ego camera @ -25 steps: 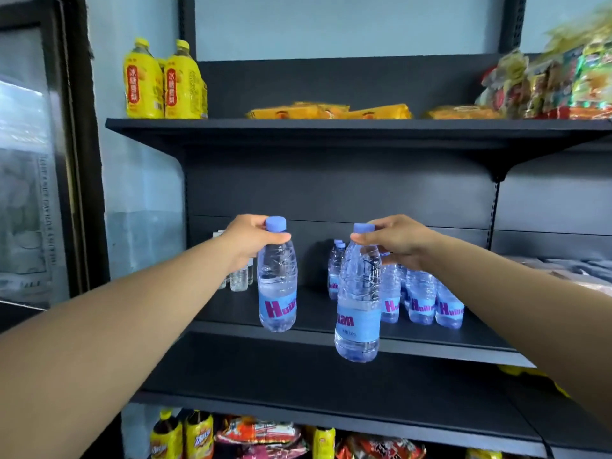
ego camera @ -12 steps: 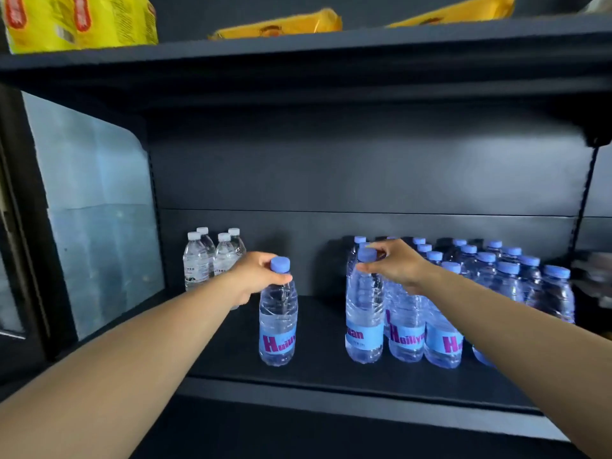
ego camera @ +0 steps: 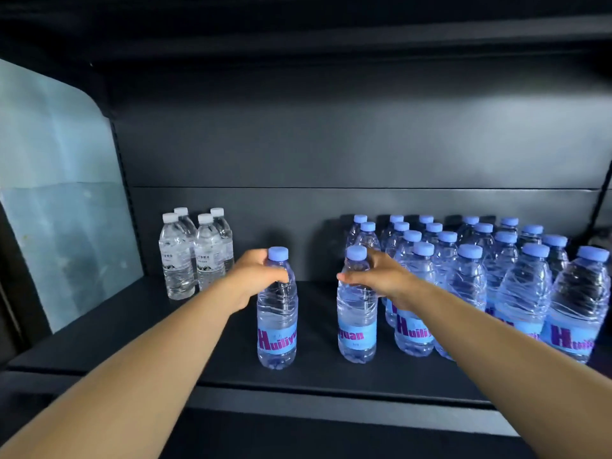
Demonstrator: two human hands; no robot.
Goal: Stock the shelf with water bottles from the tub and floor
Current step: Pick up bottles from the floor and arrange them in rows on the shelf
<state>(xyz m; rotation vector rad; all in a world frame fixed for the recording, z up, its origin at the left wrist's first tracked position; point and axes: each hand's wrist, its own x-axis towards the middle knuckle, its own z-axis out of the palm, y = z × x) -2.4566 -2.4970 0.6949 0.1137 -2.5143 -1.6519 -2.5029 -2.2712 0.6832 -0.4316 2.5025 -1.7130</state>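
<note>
black metal shelf (ego camera: 165, 329) carried four clear white-capped bottles (ego camera: 193, 253) at back left and a blue-capped block (ego camera: 480, 276), too overlapped to count. left hand (ego camera: 255, 279) and right hand (ego camera: 381, 279), arms outstretched, each curled fingers around one upright blue-capped plastic water bottle's neck (ego camera: 277, 313) (ego camera: 357, 313).

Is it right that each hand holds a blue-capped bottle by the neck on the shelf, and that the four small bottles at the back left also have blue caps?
Not quite. The head view shows the left hand and the right hand each holding a blue-capped bottle by the neck on the shelf, but the four small bottles at the back left have white caps, not blue.
</note>
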